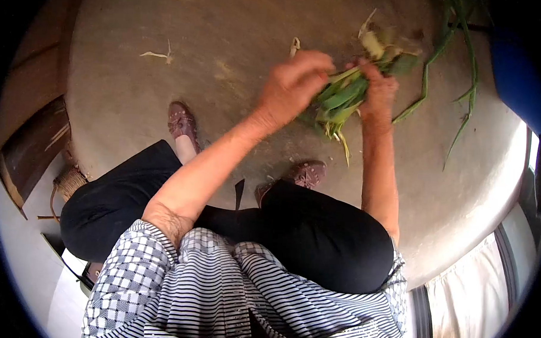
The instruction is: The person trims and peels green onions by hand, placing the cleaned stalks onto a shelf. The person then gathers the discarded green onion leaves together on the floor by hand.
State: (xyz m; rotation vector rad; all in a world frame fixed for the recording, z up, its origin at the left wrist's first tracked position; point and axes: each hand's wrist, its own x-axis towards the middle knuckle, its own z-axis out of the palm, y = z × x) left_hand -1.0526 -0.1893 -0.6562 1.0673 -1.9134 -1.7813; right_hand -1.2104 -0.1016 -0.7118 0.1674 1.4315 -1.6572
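A bunch of long green leaves, which look like green onions [344, 99], hangs above the floor with its tips folded towards me. My right hand [378, 92] is closed round it, and pale yellowish, blurred ends stick out beyond the fingers. On the bunch's left side is my left hand [294, 80], fingers curled in and thumb bent. Motion blurs its fingertips, and whatever they pinch is hidden. Loose green stalks [425, 82] lie to the right of my right hand.
Dry leaf scraps [158, 55] lie on the brown floor [124, 86]. My shoes [183, 119] rest below the hands. A blue object [518, 76] stands at the far right, with a whitish cloth [465, 295] at the lower right.
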